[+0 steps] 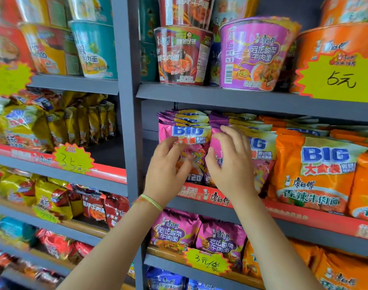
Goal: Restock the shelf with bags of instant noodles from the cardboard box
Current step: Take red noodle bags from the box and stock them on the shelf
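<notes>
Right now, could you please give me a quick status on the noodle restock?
Left hand and right hand both open, on pink BIG noodle bags. Bags upright on middle shelf. Orange bags flush alongside. Box out of view.

Noodle cups are stacked on the top tier: a purple cup [252, 57] btwn a red cup [182, 57] & an orange cup [334, 51]. A yellow starburst price tag [338, 78] is stuck over the orange cup's front.
</notes>
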`<state>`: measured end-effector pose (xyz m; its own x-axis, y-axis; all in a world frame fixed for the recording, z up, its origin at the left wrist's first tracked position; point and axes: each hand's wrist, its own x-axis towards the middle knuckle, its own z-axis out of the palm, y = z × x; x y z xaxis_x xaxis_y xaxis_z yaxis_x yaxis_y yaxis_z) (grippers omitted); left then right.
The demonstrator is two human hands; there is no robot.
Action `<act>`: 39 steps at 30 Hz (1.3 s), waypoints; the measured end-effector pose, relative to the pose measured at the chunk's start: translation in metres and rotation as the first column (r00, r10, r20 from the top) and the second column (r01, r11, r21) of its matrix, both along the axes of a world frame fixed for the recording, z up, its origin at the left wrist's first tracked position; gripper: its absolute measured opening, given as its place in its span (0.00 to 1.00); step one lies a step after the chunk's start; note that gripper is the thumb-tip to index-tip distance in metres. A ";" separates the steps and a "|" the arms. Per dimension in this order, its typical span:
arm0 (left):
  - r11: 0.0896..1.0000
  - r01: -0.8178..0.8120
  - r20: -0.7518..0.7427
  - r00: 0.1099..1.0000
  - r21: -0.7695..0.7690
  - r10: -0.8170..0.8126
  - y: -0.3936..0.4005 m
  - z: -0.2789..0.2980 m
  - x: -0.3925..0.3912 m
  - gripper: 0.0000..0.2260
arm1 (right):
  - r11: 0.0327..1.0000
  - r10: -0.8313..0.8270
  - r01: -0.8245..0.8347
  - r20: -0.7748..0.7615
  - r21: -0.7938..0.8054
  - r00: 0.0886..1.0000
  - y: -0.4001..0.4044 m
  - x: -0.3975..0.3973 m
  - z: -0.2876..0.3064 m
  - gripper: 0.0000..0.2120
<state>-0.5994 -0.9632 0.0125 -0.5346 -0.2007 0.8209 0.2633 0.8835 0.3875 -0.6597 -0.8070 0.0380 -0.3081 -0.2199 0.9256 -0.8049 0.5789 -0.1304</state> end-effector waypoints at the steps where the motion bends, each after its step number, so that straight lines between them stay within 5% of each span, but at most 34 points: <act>1: 1.000 0.010 -0.077 0.997 -0.009 -0.011 -0.001 0.001 0.008 0.14 | 0.996 0.077 -0.076 0.005 -0.035 0.997 -0.004 0.007 0.000 0.11; 5: 0.995 -0.085 -0.144 0.985 0.045 0.090 -0.019 0.001 0.047 0.13 | 0.905 0.423 -0.420 0.243 -0.066 0.873 -0.026 0.037 -0.001 0.11; 9: 0.948 -0.267 0.130 0.960 0.171 0.246 -0.070 -0.024 0.099 0.17 | 0.692 0.615 -0.721 0.555 -0.039 0.560 -0.079 0.066 -0.020 0.10; 12: 0.870 -0.429 0.492 0.827 0.241 0.272 -0.116 -0.057 0.159 0.17 | 0.490 0.562 -0.872 0.756 0.024 0.336 -0.142 0.096 -0.053 0.09; 15: 0.747 -0.627 0.810 0.544 0.221 0.217 -0.162 -0.107 0.237 0.10 | 0.316 0.475 -0.938 0.832 0.143 0.286 -0.211 0.145 -0.097 0.10; 17: 0.676 -0.711 0.911 0.386 0.192 0.147 -0.177 -0.137 0.300 0.21 | 0.221 0.416 -0.963 0.879 0.151 0.233 -0.254 0.188 -0.127 0.12; 19: 0.556 -0.800 0.918 0.366 0.224 0.157 -0.182 -0.166 0.367 0.32 | 0.117 0.364 -0.982 0.913 0.150 0.183 -0.292 0.236 -0.155 0.16; 20: 0.447 -0.848 0.902 0.395 0.285 0.176 -0.183 -0.180 0.400 0.30 | 0.064 0.339 -0.987 0.927 0.150 0.163 -0.310 0.261 -0.169 0.18; 23: 0.110 -0.921 0.852 0.387 0.373 0.351 -0.185 -0.226 0.496 0.12 | -0.079 0.263 -0.982 0.954 0.169 0.143 -0.355 0.340 -0.205 0.11; 27: -0.140 -0.934 0.864 0.237 0.328 0.445 -0.195 -0.271 0.603 0.12 | -0.241 0.157 -0.955 0.978 0.173 0.137 -0.400 0.450 -0.246 0.10; 31: -0.222 -0.953 0.946 0.134 0.205 0.295 -0.204 -0.314 0.688 0.11 | -0.372 0.113 -0.911 0.982 0.180 0.148 -0.430 0.546 -0.284 0.09; 34: -0.202 -0.967 0.985 0.141 0.158 0.100 -0.209 -0.341 0.732 0.14 | -0.432 0.056 -0.887 0.986 0.165 0.156 -0.446 0.603 -0.313 0.06; 39: -0.158 -0.974 0.975 0.185 0.165 -0.120 -0.217 -0.372 0.772 0.15 | -0.637 0.121 -0.649 0.885 0.416 0.449 -0.478 0.672 -0.371 0.09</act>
